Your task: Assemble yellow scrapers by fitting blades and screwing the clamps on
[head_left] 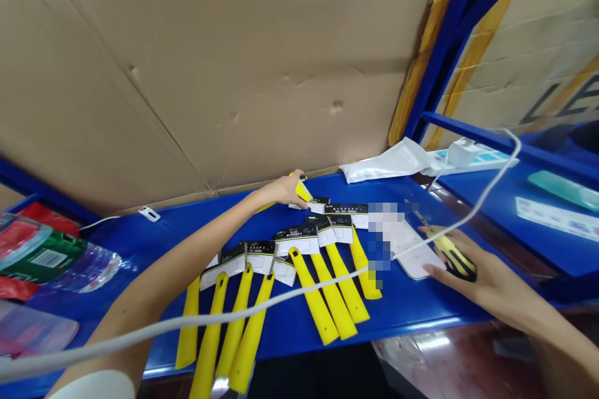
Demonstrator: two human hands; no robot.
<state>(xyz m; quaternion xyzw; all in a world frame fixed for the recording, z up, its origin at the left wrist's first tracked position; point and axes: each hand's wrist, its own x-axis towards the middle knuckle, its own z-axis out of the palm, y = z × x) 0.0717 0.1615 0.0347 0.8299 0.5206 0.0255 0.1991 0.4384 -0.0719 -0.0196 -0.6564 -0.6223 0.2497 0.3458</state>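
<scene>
My left hand [287,190] reaches to the back of the blue table, its fingers closed round a yellow-handled tool [304,191]; part of that tool is hidden by the hand. In my right hand [472,268], at the table's right, is a screwdriver [452,255] with a yellow-and-black handle, its shaft pointing up and left. Beside it lies a pale phone [412,249]. Between my hands several flat yellow handles [322,299] with hanging holes lie in two fanned groups. Black-and-white printed cards [297,240] lie at their far ends.
A white cable [290,296] crosses the near view. Cardboard [262,75] stands behind the table [388,315]. A plastic bottle [51,255] lies at left, a small white plug-like piece [149,214] at the back. A white plastic bag [386,162], power strip [468,159] and blue frame [440,43] are right.
</scene>
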